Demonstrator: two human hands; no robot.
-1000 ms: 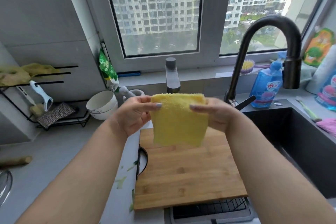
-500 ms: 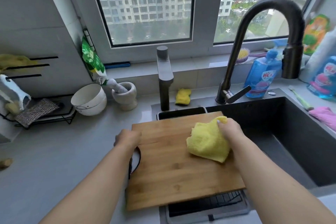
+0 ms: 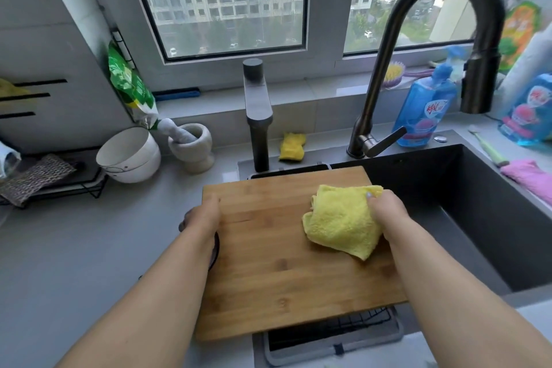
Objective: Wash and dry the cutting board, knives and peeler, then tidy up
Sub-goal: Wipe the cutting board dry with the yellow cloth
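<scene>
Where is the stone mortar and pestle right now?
In the head view, the stone mortar and pestle stands on the counter at the back left, between the white bowls and the square grey tap.

Both bare forearms are extended forward from the lower edge of the view. The left hand (image 3: 203, 216) is curled over the left edge of the cutting board (image 3: 268, 263). The right hand (image 3: 388, 212) is held knuckles-up, its fingers bunched on the yellow cloth (image 3: 340, 221).
</scene>
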